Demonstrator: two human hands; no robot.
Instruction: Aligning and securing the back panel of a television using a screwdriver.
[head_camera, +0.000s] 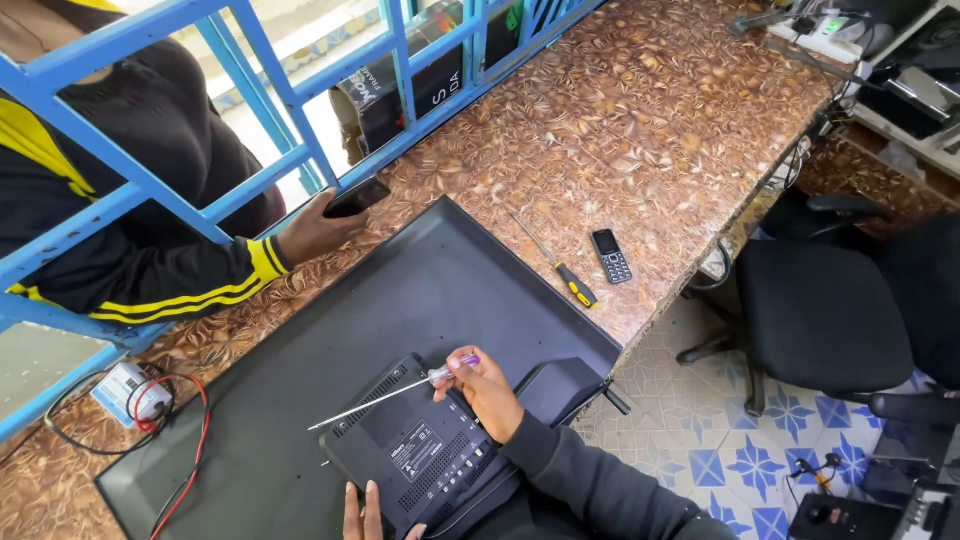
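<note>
A black flat television (330, 340) lies face down on the patterned brown counter (640, 120). My right hand (485, 390) grips a long screwdriver with a purple handle (400, 388), its shaft pointing left over the raised rear housing (420, 450). Only the fingertips of my left hand (365, 508) show at the bottom edge, resting on the housing's near corner. They hold nothing that I can see.
A yellow-and-black screwdriver (560, 265) and a small keypad phone (611, 256) lie right of the television. Behind blue bars (250, 60), another person's hand (315, 232) holds a dark phone (356, 197). A small white box with red and black wires (135, 395) sits left. Black chairs (830, 310) stand right.
</note>
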